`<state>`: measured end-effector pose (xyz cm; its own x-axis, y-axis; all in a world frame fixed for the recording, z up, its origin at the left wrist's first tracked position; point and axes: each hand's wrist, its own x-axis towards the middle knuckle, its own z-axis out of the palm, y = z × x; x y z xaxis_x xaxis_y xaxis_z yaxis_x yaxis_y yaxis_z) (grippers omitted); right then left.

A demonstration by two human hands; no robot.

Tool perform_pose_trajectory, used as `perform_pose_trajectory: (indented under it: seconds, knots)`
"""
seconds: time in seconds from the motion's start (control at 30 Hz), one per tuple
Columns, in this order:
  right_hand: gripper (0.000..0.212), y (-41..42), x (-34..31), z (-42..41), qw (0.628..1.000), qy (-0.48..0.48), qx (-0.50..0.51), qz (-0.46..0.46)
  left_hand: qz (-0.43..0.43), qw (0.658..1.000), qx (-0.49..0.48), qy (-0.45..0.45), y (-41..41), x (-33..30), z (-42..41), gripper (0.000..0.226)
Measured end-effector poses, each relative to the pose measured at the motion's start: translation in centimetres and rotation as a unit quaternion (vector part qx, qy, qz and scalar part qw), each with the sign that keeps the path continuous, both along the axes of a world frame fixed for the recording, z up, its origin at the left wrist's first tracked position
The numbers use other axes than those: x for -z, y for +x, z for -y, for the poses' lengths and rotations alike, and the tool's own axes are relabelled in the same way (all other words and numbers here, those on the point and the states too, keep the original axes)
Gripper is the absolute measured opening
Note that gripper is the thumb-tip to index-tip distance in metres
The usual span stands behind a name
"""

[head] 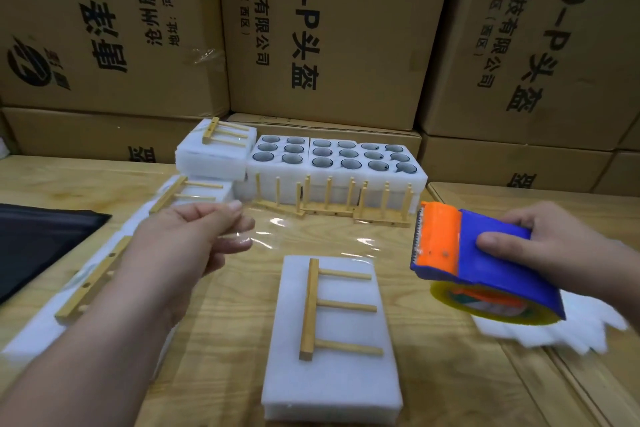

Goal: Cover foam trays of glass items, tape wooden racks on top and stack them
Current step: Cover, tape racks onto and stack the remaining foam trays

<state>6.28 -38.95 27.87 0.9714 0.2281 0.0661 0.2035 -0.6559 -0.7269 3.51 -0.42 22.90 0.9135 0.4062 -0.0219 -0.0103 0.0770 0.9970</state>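
Head view: covered foam tray (332,350) lies between left hand (194,239) and right hand (554,246)

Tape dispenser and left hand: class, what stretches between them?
In the head view, a strip of clear tape spans from the left hand to the tape dispenser, above the wooden table.

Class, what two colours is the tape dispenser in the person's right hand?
The tape dispenser has a blue body and an orange front, seen in the head view.
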Motion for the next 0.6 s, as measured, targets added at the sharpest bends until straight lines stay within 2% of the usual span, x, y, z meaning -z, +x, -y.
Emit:
perform_pose_trajectory:
  seconds: [0.1,0.23,0.33,0.6]
  knots:
    - [0.087,1.3,-0.8,-0.6,0.998,-0.06,-0.001,-0.036,-0.059,0.996,-0.005,-0.071,1.0,2.3,-0.3,0.014]
    - [0.062,2.8,-2.3,-2.1,0.987,-0.126,-0.025,-0.093,-0.136,0.981,0.003,-0.142,1.7,5.7,-0.1,0.01]
    - [0.068,3.8,-3.0,-3.1,0.977,-0.176,-0.038,-0.113,-0.178,0.968,0.012,-0.175,1.7,7.9,0.3,0.007]
    - [0.052,5.1,-3.1,-5.3,0.968,-0.217,-0.063,-0.109,-0.219,0.94,0.028,-0.26,1.6,11.0,0.9,0.011]
